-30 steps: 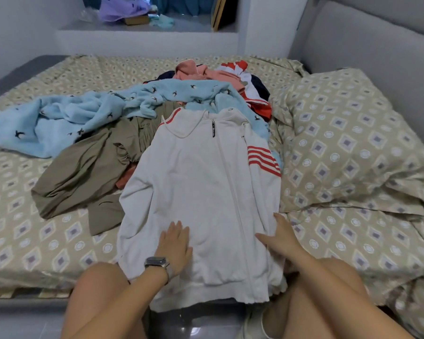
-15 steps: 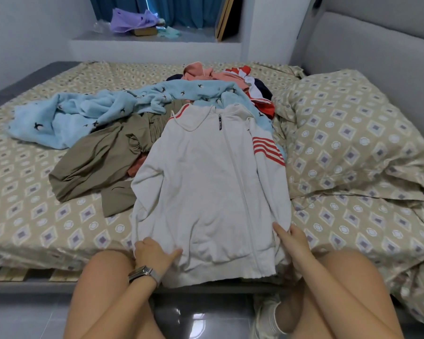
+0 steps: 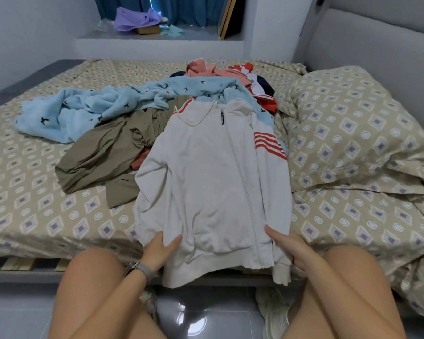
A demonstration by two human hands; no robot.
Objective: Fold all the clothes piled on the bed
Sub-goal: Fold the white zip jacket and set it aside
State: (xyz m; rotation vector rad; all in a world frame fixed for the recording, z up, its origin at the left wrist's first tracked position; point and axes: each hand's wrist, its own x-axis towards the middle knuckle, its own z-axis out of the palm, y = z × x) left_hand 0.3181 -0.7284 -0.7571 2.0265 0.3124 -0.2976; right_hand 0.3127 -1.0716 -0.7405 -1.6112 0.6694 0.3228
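1. A white zip hoodie (image 3: 211,182) with red sleeve stripes lies face up at the near edge of the bed (image 3: 34,211), its hem hanging over the side; a second ago both palms were pressed flat on its front, smoothing.
2. The left hand (image 3: 160,248) has since slid down to the lower left side, thumb on top and fingers under the cloth, pinching it.
3. The right hand (image 3: 288,245) has dropped to the right hem by the dangling cuff; fingers look extended along the fabric, and a grip cannot be confirmed.
4. Smoothing appears over and the first fold looks imminent.
5. Behind, a light blue fleece (image 3: 103,106), an olive garment (image 3: 103,155) and a pink-and-red heap (image 3: 230,72) wait unfolded beside the pillow (image 3: 353,133).
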